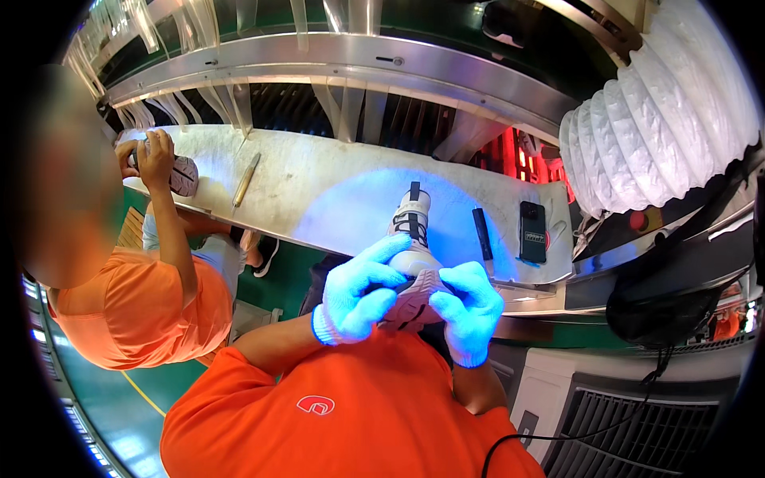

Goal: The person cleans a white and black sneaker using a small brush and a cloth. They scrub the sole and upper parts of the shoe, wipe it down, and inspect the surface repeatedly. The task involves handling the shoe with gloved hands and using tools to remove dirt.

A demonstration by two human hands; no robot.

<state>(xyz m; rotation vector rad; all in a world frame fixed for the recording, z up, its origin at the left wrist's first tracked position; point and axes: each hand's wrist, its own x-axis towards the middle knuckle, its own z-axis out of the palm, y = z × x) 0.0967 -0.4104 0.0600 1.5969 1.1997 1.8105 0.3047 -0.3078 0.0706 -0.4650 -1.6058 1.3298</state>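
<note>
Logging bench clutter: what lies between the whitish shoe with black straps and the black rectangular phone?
In the head view, a slim black stick-like tool lies on the pale worktop between shoe and phone.

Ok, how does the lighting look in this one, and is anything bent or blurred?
In the head view, blue light pools on the table around the shoe and tints the gloved left hand and right hand; head view, fisheye bends the metal rail; head view, the co-worker's head is blurred.
</note>
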